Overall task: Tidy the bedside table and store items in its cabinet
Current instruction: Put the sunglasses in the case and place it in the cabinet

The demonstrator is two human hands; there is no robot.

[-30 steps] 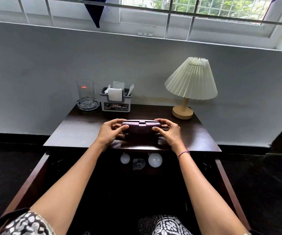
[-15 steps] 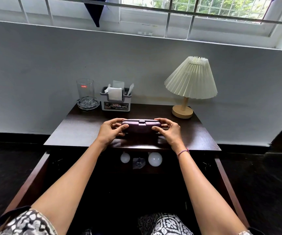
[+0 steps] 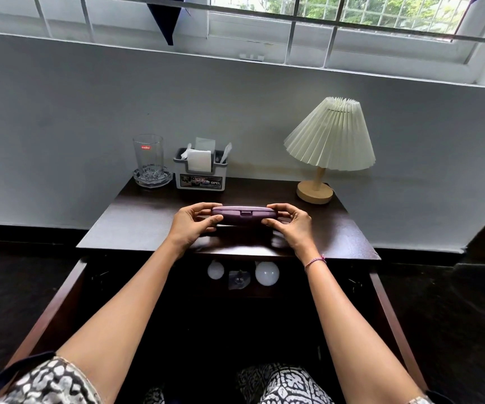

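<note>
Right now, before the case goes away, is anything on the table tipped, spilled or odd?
Nothing stands out. The glass, organizer and lamp stand upright at the back of the table; the left hand and right hand hold the closed purple case level. Two white bulbs lie loose in the cabinet below.

A closed, oblong purple case (image 3: 242,215) sits level, lengthwise left to right, over the front middle of the dark table (image 3: 136,225). The left hand (image 3: 190,225) and right hand (image 3: 292,225) grip its ends. Its clasp faces the person.
</note>
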